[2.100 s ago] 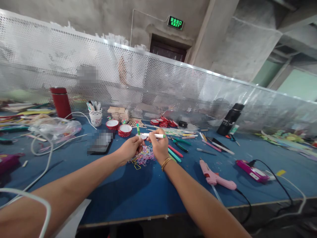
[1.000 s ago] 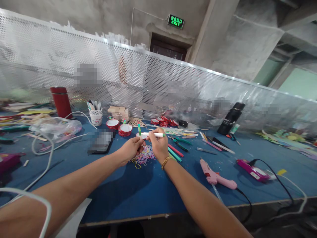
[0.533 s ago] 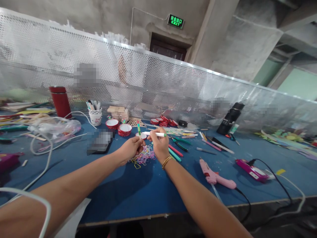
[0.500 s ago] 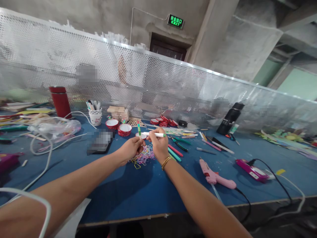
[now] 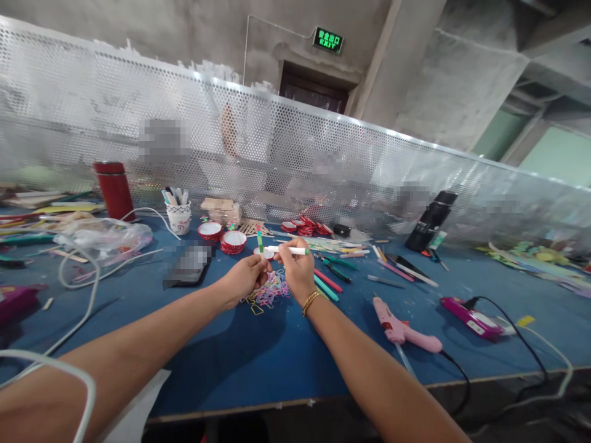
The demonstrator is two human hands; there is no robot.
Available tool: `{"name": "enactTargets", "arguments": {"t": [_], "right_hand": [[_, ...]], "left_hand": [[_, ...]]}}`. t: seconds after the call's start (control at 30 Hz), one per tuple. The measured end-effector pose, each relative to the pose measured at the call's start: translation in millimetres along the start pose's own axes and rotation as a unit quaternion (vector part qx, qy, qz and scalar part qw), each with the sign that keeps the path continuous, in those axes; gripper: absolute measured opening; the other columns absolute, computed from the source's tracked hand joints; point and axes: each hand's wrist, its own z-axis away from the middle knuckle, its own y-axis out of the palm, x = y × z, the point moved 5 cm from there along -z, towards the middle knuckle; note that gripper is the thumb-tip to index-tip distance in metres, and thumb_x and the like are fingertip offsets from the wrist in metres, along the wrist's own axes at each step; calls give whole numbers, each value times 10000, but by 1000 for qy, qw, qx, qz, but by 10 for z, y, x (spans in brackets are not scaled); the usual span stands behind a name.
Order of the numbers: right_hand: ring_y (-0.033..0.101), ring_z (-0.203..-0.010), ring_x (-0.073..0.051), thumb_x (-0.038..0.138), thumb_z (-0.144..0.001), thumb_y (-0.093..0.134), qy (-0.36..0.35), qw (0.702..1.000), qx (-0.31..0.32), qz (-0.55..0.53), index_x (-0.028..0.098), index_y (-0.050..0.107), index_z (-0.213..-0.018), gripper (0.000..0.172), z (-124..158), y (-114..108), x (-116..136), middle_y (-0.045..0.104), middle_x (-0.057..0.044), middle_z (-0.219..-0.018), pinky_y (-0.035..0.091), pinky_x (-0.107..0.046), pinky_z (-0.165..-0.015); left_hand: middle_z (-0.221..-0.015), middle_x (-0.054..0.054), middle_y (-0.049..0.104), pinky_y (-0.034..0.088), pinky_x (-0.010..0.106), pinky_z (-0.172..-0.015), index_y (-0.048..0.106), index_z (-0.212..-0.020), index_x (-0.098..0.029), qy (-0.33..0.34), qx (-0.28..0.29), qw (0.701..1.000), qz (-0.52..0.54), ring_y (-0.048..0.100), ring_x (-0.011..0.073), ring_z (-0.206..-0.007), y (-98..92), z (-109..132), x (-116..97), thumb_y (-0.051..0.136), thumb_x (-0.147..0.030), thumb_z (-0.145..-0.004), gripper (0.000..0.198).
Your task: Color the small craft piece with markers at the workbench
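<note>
My left hand (image 5: 244, 278) pinches the bottom of a small upright craft stick (image 5: 260, 240), coloured in green bands with red at its top. In my right hand (image 5: 298, 266), fingers closed as for writing, is a white marker (image 5: 272, 249) with a green rear end. Its tip points left and meets or nearly meets the stick; I cannot tell which. Below both hands lies a loose pile of pastel loops (image 5: 273, 294), partly hidden by my fingers. Just behind the hands are red-and-white round tins or cups (image 5: 233, 242).
A phone (image 5: 188, 266), a paper cup of pens (image 5: 178, 216) and a red flask (image 5: 114, 192) stand or lie to the left. Rightward are a pink glue gun (image 5: 401, 329), a purple corded device (image 5: 471, 318) and a black bottle (image 5: 431, 221). A perforated metal screen (image 5: 277, 160) runs along the back.
Both hands keep nearly the same pose, still holding the stick and the marker. The whole view has shifted very slightly.
</note>
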Motion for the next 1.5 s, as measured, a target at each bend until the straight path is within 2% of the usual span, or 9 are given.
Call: {"name": "enactTargets", "arguments": {"t": [0.23,0.37,0.53,0.7,0.83,1.0,1.17,1.33,1.5], "right_hand": [[598,-662,-145,378,-862,540,-4,1000,9,-6,219,518,-776,182,-2,8,4,626,25,-662,470,-280,-703],[583,-616,-139,384,-862,537,2,1000,-8,-9,216,509,-776,191,-7,-16,5,618,29,-647,468,-274,-668],[602,-654,-142,376,-864,541,-1,1000,12,-7,217,514,-780,181,1,7,12,625,29,-662,470,-275,-694],[583,-630,-141,375,-858,551,0,1000,-12,-10,218,520,-770,182,-8,-24,0,615,31,-648,467,-275,-679],[601,-663,-148,372,-857,556,-2,1000,5,-23,222,522,-774,175,-7,3,-4,624,28,-656,471,-282,-703],[579,-624,-141,381,-856,555,5,1000,-11,-20,217,526,-773,187,-12,-19,-27,618,32,-646,467,-275,-669],[594,-662,-145,377,-859,555,0,1000,8,-25,219,528,-780,180,-2,6,-21,625,27,-667,470,-278,-692],[576,-624,-142,376,-849,559,5,1000,-11,-27,216,523,-774,181,-14,-19,-22,613,28,-643,470,-277,-666],[596,-652,-147,364,-855,554,3,1000,6,-27,219,526,-774,169,-16,-2,-6,626,24,-660,474,-286,-695]], "left_hand": [[-473,-53,419,183,167,-405,496,-763,-164,7,5,1000,-2,290,49,-386,3,-17,22,379,-270,-921,223],[-467,-53,416,183,166,-403,496,-752,-163,10,0,1000,-3,290,49,-381,-5,-19,18,384,-285,-918,234],[-469,-55,424,192,162,-406,490,-760,-161,3,1,1000,-6,294,48,-383,5,-10,8,367,-260,-925,228],[-481,-52,431,188,162,-405,492,-766,-157,4,-2,1000,-11,300,48,-390,3,-9,3,355,-253,-931,235],[-468,-58,420,185,159,-402,487,-765,-160,6,7,1000,-5,289,46,-382,7,-14,14,364,-250,-927,223],[-469,-57,424,182,159,-397,484,-765,-158,7,1,1000,-5,289,44,-377,1,-20,16,352,-254,-935,236],[-460,-61,414,194,153,-403,482,-763,-160,3,6,1000,0,291,46,-383,15,-11,15,354,-239,-933,228],[-466,-58,420,183,159,-401,484,-761,-161,6,4,1000,-3,286,45,-380,8,-20,22,357,-248,-931,230],[-463,-58,415,180,163,-405,484,-757,-164,4,8,1000,-1,288,47,-384,13,-17,19,360,-245,-931,229]]}}
